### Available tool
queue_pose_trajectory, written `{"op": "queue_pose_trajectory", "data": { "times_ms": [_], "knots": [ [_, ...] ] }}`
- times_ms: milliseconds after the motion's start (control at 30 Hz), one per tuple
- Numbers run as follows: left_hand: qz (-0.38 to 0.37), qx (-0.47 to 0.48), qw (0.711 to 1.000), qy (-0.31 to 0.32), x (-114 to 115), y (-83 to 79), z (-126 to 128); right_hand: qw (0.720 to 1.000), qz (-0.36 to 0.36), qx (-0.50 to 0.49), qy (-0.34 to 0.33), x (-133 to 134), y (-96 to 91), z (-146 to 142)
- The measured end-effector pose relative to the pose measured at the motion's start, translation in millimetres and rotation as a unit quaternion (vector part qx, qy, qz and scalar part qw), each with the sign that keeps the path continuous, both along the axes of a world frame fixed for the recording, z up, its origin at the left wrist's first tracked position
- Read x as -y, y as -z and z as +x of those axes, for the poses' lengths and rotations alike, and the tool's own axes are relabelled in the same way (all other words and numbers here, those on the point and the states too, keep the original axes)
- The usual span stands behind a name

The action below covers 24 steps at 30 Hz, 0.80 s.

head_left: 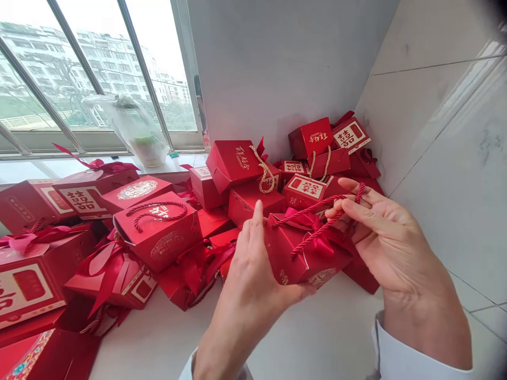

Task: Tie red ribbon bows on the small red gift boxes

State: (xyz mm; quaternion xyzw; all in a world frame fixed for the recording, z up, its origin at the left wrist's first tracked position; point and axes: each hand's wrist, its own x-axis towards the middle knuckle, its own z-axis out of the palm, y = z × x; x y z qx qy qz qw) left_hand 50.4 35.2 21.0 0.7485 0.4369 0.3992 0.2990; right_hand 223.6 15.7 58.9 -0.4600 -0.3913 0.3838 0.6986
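The L hand (253, 264) holds a red gift box (304, 253) up off the white worktop (317, 332), w/ its fingers under the box. The R hand (380, 232) has its fingers (364, 211) pressed together, pinching the red cord handle (304, 211). The box is near the R back corner, by the tile wall (447, 142). If the cord slips, it could spring loose. A hard pull could tear the box or tip it out of the L hand. The pile of red boxes (158, 232) is just L of the hands, so a bump could knock it. Bare worktop lies in front, good room there, but little room on the R
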Motion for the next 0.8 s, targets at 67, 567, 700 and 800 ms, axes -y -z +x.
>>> {"op": "queue_pose_trajectory", "data": {
  "times_ms": [67, 567, 700, 800],
  "knots": [
    [-0.004, 0.001, 1.000, -0.001, 1.3, 1.0, 0.5, 1.000, 0.008, -0.001, 0.014, -0.4, 0.7, 2.0],
    [0.027, 0.036, 0.999, -0.017, 8.1, 0.1, 5.3, 0.998, 0.021, -0.049, 0.033, -0.6, 3.1, 12.5],
    [0.004, 0.052, 0.999, -0.005, 9.6, -2.6, 4.8, 0.999, 0.032, -0.020, 0.030, 0.4, 4.5, 14.9],
    [0.002, 0.066, 0.998, 0.008, 8.5, -0.6, 3.2, 0.999, 0.029, -0.011, 0.029, 2.0, 3.2, 16.1]
  ]
}}
